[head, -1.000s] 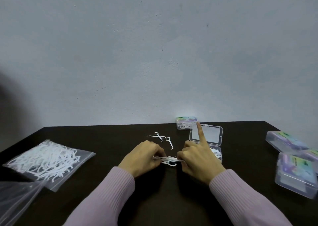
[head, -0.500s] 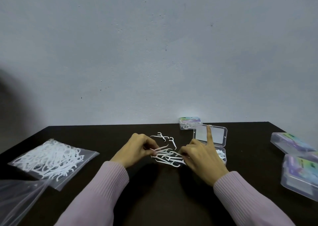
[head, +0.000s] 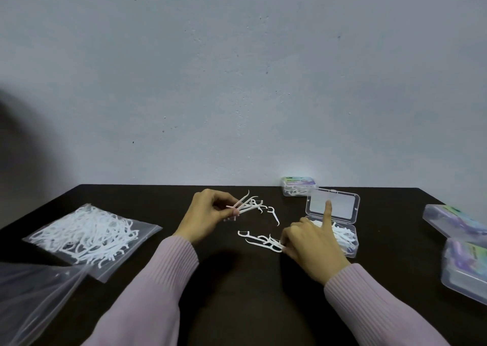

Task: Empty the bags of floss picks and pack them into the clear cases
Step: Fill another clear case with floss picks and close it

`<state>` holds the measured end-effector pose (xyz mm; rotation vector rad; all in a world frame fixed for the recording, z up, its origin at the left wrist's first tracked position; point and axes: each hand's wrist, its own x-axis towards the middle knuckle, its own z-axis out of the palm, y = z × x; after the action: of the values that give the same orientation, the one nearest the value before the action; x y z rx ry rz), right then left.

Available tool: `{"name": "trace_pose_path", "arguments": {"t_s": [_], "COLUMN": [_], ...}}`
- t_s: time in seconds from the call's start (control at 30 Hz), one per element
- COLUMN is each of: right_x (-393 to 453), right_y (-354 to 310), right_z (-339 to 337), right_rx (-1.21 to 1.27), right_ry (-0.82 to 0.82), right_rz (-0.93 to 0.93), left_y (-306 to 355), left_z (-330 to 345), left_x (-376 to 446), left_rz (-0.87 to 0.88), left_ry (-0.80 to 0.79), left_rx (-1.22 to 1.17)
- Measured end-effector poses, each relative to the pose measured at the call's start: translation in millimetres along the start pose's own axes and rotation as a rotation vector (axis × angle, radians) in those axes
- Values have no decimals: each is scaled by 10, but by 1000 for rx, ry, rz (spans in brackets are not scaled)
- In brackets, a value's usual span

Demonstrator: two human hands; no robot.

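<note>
My left hand (head: 208, 214) pinches a small bunch of white floss picks (head: 247, 204), lifted a little above the dark table. My right hand (head: 311, 248) grips a second bunch of floss picks (head: 261, 241) lying on the table, with its index finger pointing up. Just behind that hand an open clear case (head: 347, 237) holds several picks, its lid (head: 333, 204) standing up. One loose pick (head: 274, 214) lies between the hands. A clear bag full of floss picks (head: 87, 233) lies at the left.
A shut case with picks (head: 297, 186) sits at the table's (head: 158, 195) far edge by the wall. Other shut cases with coloured labels (head: 463, 264) lie at the right edge. An empty clear bag (head: 31, 298) lies at the near left corner.
The hands held one bunch of picks together; they have now drawn apart, the left lifting some picks up and leftward, the right keeping the others on the table.
</note>
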<state>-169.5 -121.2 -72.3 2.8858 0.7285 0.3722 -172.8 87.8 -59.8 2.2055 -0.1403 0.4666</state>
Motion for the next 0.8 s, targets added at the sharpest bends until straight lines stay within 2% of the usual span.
{"name": "trace_pose_path", "arguments": {"t_s": [0.13,0.3,0.4,0.57,0.8], "right_x": [81,138,169,281,484], "right_y": [-39,-89,-104,-108,-173], "right_z": [6,-6,-12,21,-36], "right_rx": [31,-139,-181,-18,167], "right_ry": [-44,-164,-177,-85,-33], "right_rz": [82,12,14,94,56], "left_y": [-8,10,18,-12,-46], "left_z": [7,5,-5,-25,-41], "left_x": [-2,1,-9,11,32], "left_rz": [-14,-15,-12,-15,-28], "left_ry": [24,32,47,77,115], "left_rx": [-32,-55,-77,-116,-150]}}
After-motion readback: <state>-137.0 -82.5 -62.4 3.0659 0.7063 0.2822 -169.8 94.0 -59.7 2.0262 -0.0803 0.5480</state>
